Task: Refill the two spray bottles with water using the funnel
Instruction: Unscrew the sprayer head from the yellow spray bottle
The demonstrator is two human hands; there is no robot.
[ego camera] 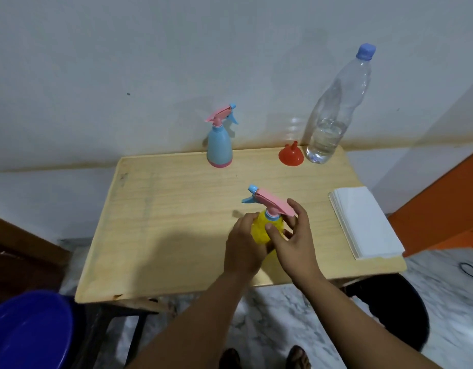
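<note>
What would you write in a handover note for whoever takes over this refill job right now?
Left hand grips the yellow spray bottle; right hand is at its neck under the spray head, still on.
Blue spray bottle, capped, at the table's far edge; red funnel upside down beside the capped, part-full water bottle.
Done: nothing filled.
Left: open, funnel, fill both.

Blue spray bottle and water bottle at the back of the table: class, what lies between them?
In the head view, the red funnel sits mouth-down between the blue spray bottle and the water bottle, close beside the water bottle; otherwise bare table.
</note>
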